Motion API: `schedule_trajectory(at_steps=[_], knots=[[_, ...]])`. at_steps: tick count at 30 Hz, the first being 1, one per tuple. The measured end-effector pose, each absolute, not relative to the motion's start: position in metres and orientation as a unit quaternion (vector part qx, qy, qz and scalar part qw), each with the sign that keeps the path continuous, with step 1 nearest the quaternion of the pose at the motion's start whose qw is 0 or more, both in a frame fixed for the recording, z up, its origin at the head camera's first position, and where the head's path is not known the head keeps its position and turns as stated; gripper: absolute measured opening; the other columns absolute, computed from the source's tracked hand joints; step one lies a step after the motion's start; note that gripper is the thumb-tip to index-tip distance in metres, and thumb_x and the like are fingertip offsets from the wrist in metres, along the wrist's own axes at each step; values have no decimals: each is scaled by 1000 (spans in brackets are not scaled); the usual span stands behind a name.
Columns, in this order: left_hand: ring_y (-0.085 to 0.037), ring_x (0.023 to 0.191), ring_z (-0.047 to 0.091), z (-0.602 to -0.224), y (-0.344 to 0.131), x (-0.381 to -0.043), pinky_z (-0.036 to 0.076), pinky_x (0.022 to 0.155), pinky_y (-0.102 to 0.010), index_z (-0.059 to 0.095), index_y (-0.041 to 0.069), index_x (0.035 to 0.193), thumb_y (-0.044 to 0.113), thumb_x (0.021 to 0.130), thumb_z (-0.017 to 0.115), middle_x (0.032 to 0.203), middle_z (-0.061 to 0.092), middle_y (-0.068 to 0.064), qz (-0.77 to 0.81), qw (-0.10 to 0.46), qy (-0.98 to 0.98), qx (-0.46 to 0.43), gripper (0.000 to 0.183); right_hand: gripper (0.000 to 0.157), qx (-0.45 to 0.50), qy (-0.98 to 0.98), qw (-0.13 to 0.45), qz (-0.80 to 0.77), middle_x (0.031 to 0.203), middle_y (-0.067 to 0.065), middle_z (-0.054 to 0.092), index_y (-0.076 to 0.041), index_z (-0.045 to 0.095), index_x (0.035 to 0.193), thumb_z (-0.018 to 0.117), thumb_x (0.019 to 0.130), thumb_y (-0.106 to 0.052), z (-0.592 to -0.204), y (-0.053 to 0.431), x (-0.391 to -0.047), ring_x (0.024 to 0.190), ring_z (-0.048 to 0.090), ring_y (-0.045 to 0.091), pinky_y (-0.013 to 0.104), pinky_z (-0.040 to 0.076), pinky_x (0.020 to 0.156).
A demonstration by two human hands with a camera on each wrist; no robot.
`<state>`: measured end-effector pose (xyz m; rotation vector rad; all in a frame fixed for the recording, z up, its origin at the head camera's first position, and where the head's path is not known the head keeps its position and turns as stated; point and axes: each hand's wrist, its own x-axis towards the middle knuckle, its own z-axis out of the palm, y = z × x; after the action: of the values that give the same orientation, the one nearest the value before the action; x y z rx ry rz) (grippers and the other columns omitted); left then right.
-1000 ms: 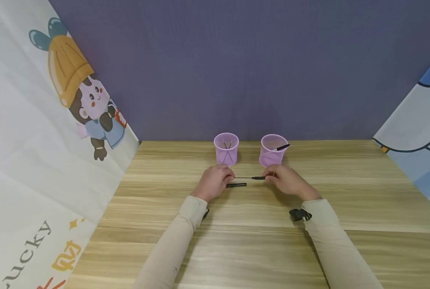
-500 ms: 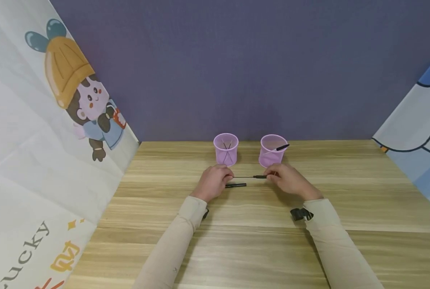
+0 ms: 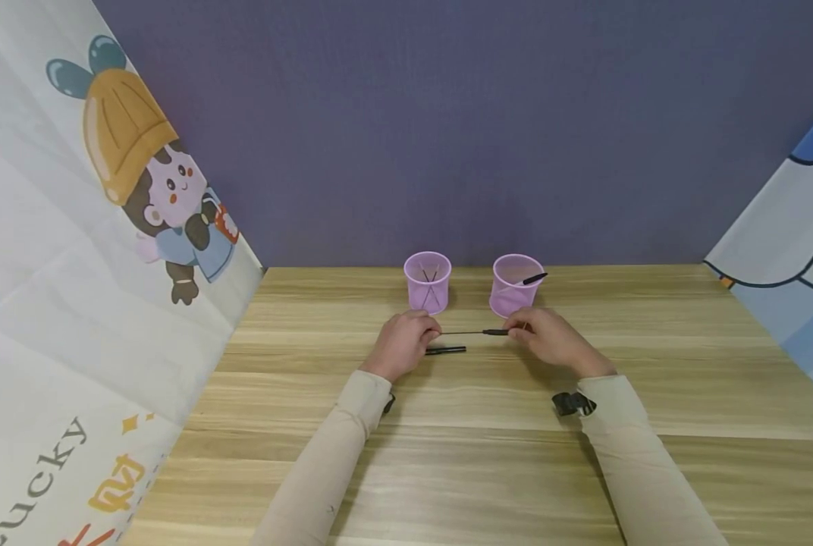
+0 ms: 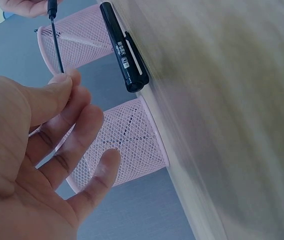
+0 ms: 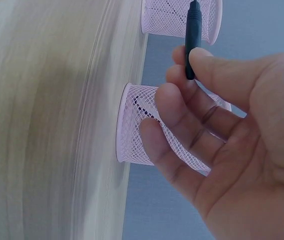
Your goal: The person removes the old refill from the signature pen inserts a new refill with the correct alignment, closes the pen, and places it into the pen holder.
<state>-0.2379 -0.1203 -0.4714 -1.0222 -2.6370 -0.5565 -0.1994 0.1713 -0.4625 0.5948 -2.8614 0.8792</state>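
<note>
With thumb and fingertips, my left hand (image 3: 401, 343) pinches the end of a thin dark pen refill (image 4: 57, 47). My right hand (image 3: 550, 340) pinches a black ridged pen grip section (image 5: 194, 37) at its narrow end. The refill runs level into that section, just above the table. Below it, close to the left fingers, lies a black pen barrel (image 4: 122, 50) with a clip and printed lettering. The left hand partly covers this barrel in the head view.
Behind the hands stand two pink mesh cups. The left cup (image 3: 428, 297) holds crossed thin sticks. From the right cup (image 3: 509, 302) leans a pale stick with a black end (image 3: 535, 278). A dark wall panel (image 3: 475, 152) rises behind the wooden table (image 3: 475, 470).
My right hand has moved slightly right and away with the grip section. More of the thin refill shows between the hands. My left hand has barely moved.
</note>
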Motion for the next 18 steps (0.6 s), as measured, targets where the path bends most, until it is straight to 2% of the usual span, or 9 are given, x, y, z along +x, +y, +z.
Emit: schedule_trajectory(at_steps=[18], knots=[[-17, 91, 72, -475, -131, -232, 58, 84, -38, 79, 16, 97, 20, 97, 71, 93, 73, 4, -188, 133, -905, -358, 9, 10, 179, -939, 46, 289, 91, 6, 72, -3, 74, 102, 65, 97, -4, -467, 167, -185, 85, 64, 18, 38, 54, 76]])
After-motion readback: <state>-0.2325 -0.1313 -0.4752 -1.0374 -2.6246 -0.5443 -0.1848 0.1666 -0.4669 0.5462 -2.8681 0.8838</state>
